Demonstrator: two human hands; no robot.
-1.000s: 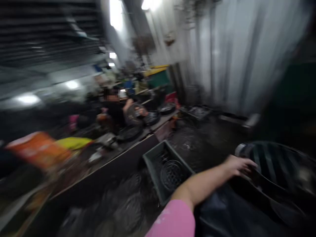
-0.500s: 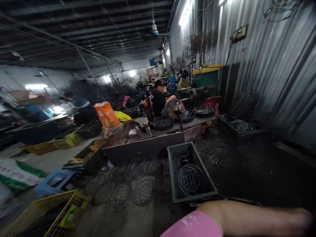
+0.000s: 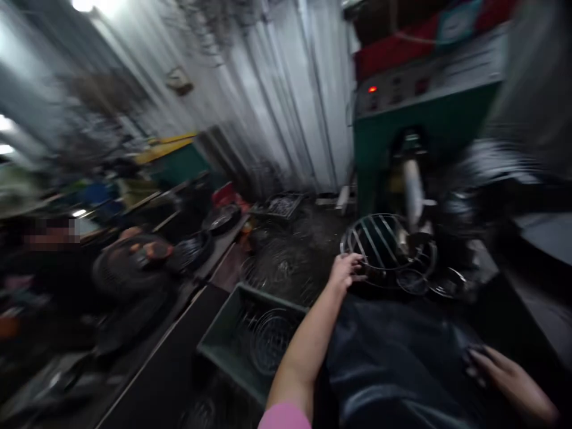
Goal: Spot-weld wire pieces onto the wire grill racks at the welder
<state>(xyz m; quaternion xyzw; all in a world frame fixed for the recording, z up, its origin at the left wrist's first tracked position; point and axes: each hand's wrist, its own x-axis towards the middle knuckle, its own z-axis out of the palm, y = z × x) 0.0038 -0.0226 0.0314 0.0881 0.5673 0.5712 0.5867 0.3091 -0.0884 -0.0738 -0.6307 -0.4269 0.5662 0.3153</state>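
Note:
My left hand [image 3: 346,270] is closed on the near left edge of a round wire rack [image 3: 375,241], whose parallel bars lie beside the metal arm of a machine [image 3: 413,190]. Smaller wire rings [image 3: 412,281] sit just right of the rack. At the lower right, my right hand [image 3: 494,364] rests near the dark apron [image 3: 393,357] over my lap. Its fingers are curled and blurred, and whatever they may hold cannot be made out.
A green crate [image 3: 218,351] with round wire grids stands left of my left arm. Farther left are a blurred fan [image 3: 134,262], a workbench and a person in dark clothes. The green machine housing [image 3: 375,143] shows a red light.
The view has swung right, bringing the machine, rack and both hands into sight. The left arm, earlier stretched to the right with a blurred hand, now reaches forward to the rack.

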